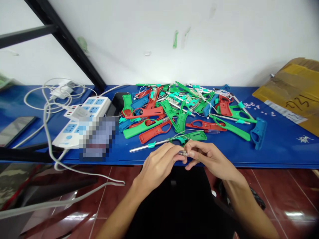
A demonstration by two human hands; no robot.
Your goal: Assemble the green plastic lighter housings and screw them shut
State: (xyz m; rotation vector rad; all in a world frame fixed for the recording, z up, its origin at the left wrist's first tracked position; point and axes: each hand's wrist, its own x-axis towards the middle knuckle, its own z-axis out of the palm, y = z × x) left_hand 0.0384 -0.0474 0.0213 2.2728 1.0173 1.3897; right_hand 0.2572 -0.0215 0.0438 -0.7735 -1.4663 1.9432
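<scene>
My left hand (161,159) and my right hand (206,156) meet at the front edge of the blue table (274,149). Between their pinched fingertips is a small metal part (183,153). A green plastic lighter shell with a metal rod (169,141) lies just beyond my fingers. Behind it spreads a pile of red, green and blue plastic shells and rods (184,109). A blue shell (258,132) lies apart at the pile's right.
Two white power strips (84,113) with tangled cables sit at the left, beside a blurred patch. A dark phone (15,129) lies at far left. A cardboard box (294,89) stands at the right. Red tiled floor shows below.
</scene>
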